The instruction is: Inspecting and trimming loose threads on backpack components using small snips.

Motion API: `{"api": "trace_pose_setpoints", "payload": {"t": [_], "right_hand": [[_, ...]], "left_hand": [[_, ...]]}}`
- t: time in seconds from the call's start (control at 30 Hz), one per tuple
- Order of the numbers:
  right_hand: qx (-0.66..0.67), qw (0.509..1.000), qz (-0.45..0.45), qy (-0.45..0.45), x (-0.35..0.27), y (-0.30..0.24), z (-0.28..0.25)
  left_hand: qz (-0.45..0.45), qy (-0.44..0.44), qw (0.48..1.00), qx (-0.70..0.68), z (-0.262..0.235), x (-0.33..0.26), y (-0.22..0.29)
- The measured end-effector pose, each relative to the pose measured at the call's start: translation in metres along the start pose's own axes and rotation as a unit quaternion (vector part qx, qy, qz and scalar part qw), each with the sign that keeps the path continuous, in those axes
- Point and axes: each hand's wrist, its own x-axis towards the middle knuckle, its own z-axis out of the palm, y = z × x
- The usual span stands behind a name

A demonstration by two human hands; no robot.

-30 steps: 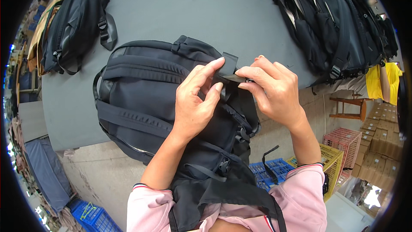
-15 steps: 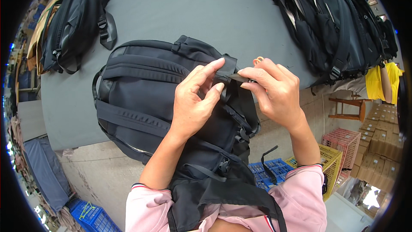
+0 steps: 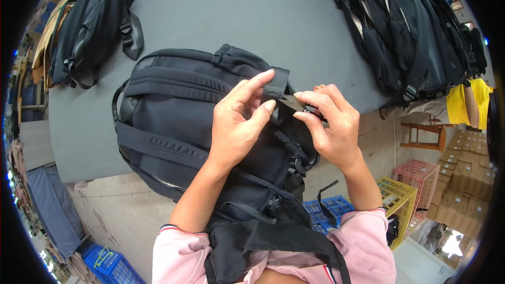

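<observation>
A black backpack (image 3: 173,105) lies on its side at the table's near edge, its shoulder straps facing up. At its right end, my left hand (image 3: 236,123) pinches a short black webbing strap (image 3: 274,81) between thumb and fingers. My right hand (image 3: 334,123) is closed on a pair of small scissors (image 3: 294,103), held between thumb and fingertips. Their metal blade points left, right beside the webbing; whether it touches cannot be made out. Most of the handles are hidden by my right hand. Buckles (image 3: 297,165) and loose straps hang off the backpack below my hands.
More black backpacks lie on the grey table (image 3: 226,10), one at the left (image 3: 94,26) and several at the right (image 3: 400,26). Blue (image 3: 329,210), yellow (image 3: 394,197) and pink crates (image 3: 417,179) stand on the floor at right, near a wooden stool (image 3: 426,135) and stacked cartons (image 3: 468,171). Someone in yellow (image 3: 468,105) is at far right.
My right hand has shifted slightly down and left, and the scissors' blade has tilted, its tip now higher than its handle end. My left hand keeps its hold on the webbing.
</observation>
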Motion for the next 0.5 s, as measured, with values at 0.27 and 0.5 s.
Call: {"api": "trace_pose_setpoints", "payload": {"t": [0.27, 0.5], "right_hand": [[-0.035, 0.999, 0.017, 0.015, -0.0005, -0.0039, 0.0038], [-0.023, 0.999, 0.043, -0.003, 0.001, -0.0067, 0.0024]], "left_hand": [[-0.001, -0.003, 1.0, 0.016, -0.0016, -0.0005, -0.0009], [0.013, 0.002, 0.999, 0.033, -0.0018, -0.0008, -0.0021]]}}
